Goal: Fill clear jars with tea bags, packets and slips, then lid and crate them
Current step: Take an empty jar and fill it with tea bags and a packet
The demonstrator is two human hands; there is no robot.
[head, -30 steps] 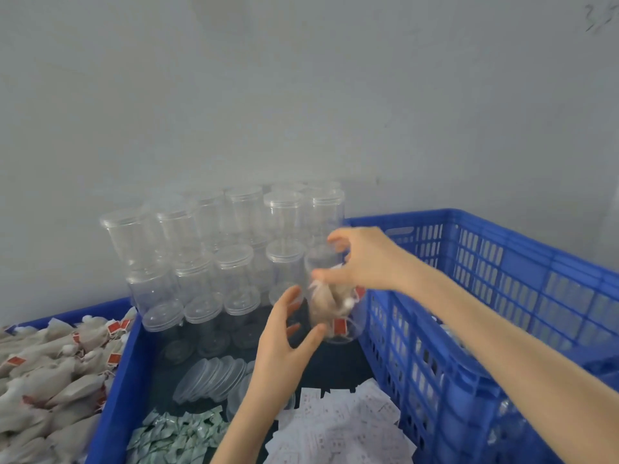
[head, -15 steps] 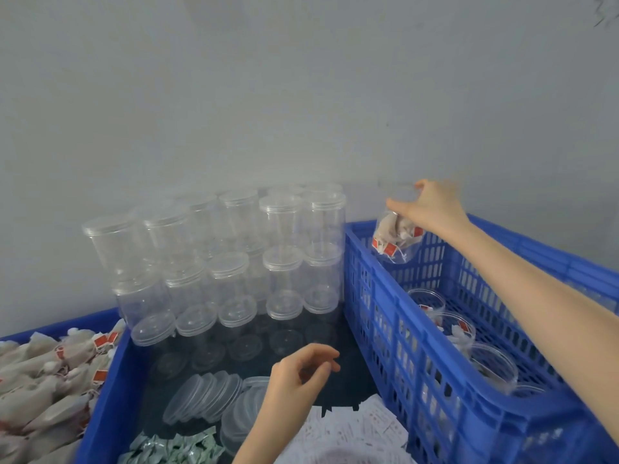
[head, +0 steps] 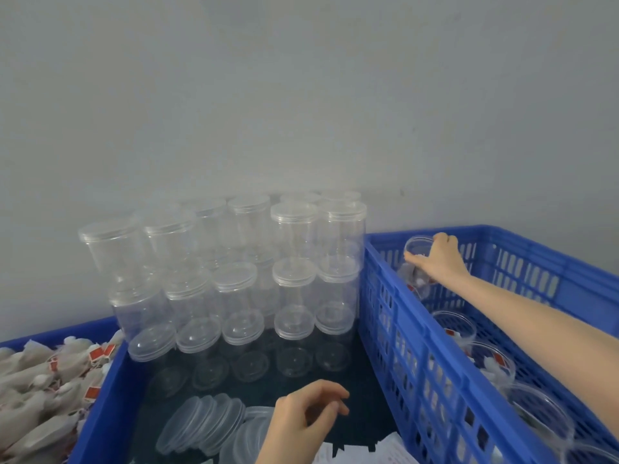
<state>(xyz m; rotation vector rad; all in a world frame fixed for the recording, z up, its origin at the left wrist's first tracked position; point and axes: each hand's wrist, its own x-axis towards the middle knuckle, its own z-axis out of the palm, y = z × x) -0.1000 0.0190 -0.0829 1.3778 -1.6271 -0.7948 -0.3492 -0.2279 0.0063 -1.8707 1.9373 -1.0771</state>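
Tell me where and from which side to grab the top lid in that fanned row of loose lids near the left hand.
Pinch the rim of the nearest lid in the fanned row of lids, thumb on one face and fingers on the other, coming from above. The lids stand on edge, leaning and overlapped, so only the upper rims are exposed. The left hand hovers just beside them, empty, so it probably suits this best.

Right arm extended far right, right hand (head: 438, 256) closed in a grasp, palm down. Left hand (head: 301, 420) near centre, fingers loosely curled, empty.
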